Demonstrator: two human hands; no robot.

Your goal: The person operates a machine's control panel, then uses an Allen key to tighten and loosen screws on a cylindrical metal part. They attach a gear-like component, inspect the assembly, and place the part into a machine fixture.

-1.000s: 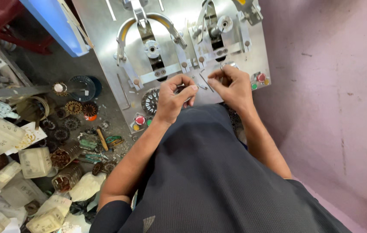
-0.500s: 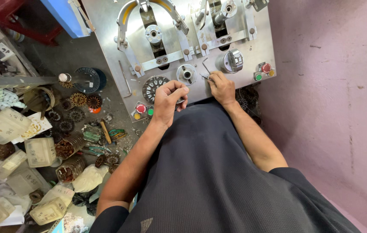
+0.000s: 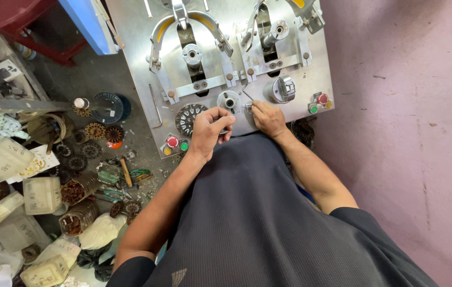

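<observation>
I look down at a steel machine plate (image 3: 146, 64) with two arched fixtures and round sockets. My left hand (image 3: 210, 130) is curled at the plate's front edge, beside a round slotted stator core (image 3: 188, 118); what its fingers pinch is hidden. My right hand (image 3: 268, 118) grips a thin L-shaped hex key (image 3: 248, 98) whose tip stands near a round socket (image 3: 229, 101). A chrome knob (image 3: 281, 89) sits just beyond that hand. My dark grey shirt fills the lower frame.
Red and green push buttons (image 3: 177, 143) sit at the plate's front left, another set (image 3: 319, 103) at the right. Left of the machine the floor holds several stator cores (image 3: 96, 131), pliers (image 3: 130, 174), plastic containers (image 3: 40, 194) and bags. A pink wall (image 3: 406, 106) lies to the right.
Both hands moved down to the plate's front edge and closer together. The right hand turned the hex key near the round socket; the left stays curled beside the slotted core.
</observation>
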